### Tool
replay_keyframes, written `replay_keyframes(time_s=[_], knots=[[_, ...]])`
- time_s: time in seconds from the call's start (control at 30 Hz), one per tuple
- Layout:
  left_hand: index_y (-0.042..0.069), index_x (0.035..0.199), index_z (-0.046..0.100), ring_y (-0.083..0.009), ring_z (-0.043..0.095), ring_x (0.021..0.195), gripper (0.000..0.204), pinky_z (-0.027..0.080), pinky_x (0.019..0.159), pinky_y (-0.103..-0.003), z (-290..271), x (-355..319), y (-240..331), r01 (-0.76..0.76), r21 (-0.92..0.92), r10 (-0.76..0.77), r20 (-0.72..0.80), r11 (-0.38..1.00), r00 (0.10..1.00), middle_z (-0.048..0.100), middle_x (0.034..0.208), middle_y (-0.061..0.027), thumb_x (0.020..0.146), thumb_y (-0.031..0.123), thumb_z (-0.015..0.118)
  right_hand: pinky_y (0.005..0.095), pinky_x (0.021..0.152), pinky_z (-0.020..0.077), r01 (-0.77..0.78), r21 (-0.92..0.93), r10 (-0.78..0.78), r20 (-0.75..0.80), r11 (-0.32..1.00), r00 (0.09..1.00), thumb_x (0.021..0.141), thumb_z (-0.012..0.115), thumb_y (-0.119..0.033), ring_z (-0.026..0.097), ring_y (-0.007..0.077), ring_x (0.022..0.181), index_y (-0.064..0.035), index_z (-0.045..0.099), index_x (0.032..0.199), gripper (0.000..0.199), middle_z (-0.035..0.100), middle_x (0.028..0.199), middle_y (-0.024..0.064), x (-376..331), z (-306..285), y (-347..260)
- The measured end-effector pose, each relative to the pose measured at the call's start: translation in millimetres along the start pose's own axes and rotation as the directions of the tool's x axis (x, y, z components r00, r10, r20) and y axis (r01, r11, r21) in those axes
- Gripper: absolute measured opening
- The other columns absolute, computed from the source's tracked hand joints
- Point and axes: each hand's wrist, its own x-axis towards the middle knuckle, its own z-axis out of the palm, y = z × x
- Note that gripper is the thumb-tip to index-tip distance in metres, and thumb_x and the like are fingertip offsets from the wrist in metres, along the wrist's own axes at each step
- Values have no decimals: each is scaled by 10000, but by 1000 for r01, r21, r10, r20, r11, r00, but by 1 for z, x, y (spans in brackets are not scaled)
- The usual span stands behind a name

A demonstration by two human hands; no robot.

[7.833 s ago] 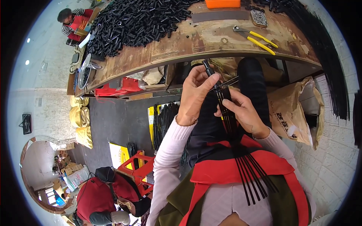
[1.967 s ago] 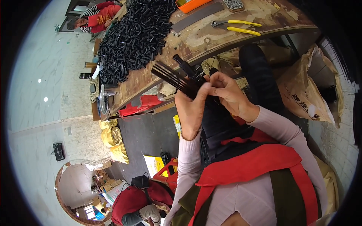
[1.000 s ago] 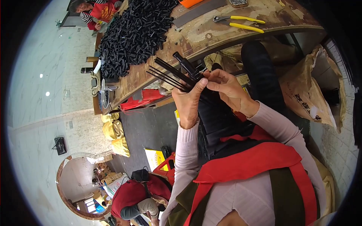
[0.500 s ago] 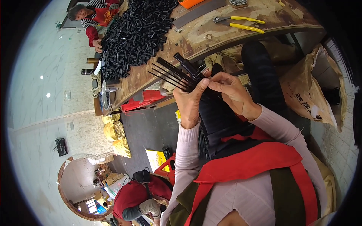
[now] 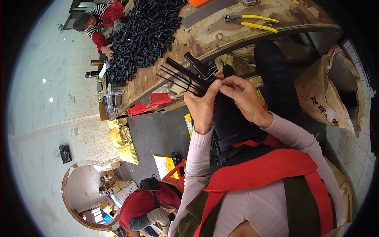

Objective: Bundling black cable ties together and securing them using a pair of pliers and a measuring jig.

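My left hand [image 5: 200, 108] is closed around a bundle of thin black rods [image 5: 173, 79], which looks like a folded umbrella frame. The rods fan out past my fingers toward the table. A thicker stepped black tube [image 5: 199, 67] stands beside them, its narrow end pointing up and left. The fingertips of my right hand [image 5: 246, 98] are pinched together close to my left thumb, at the tube's lower end. A thin, pale wire-like piece shows there, but my fingers hide what they grip.
The wooden table [image 5: 213, 37] bears a large pile of short black tubes [image 5: 144, 37], yellow-handled pliers [image 5: 258, 27] and a flat grey strip [image 5: 207, 14]. Across the pile, a co-worker's hand [image 5: 107, 50] touches the tubes. A brown sack [image 5: 323, 93] stands at right; another person bends at lower left.
Both my hands have shifted slightly right and down with the bundle, keeping the same grip. The co-worker's hand has moved a little right at the pile's edge.
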Motion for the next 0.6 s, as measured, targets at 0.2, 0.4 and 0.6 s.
replay_keyframes(time_s=[0.2, 0.4, 0.6], knots=[[-66, 1023, 680, -151, 668, 876, 200, 522, 826, -276, 2, 4, -1, 41, -46, -41, 7, 998, 999, 718, 975, -119, 851, 24, 729, 233, 901, 446, -1, 38, 1, 4, 999, 1000, 915, 670, -49, 583, 88, 970, -8, 618, 1018, 122, 632, 998, 28, 6, -4, 1], [-81, 1022, 670, -204, 682, 925, 212, 523, 887, -319, 9, 0, 1, 36, 2, -36, -32, 999, 999, 714, 1001, -168, 848, 28, 725, 254, 965, 437, -108, 159, 98, 70, 981, 993, 918, 642, -2, 590, 108, 1034, -40, 583, 1003, 111, 635, 1054, 34, 11, -12, -4], [-74, 1018, 670, -183, 665, 945, 171, 513, 879, -295, 1, 0, 3, 23, -12, -23, 30, 1000, 999, 708, 999, -138, 866, -2, 699, 257, 953, 460, -112, 182, 109, 25, 977, 994, 911, 643, 13, 603, 115, 1040, -22, 606, 991, 95, 637, 1111, 55, -1, -4, -1]])
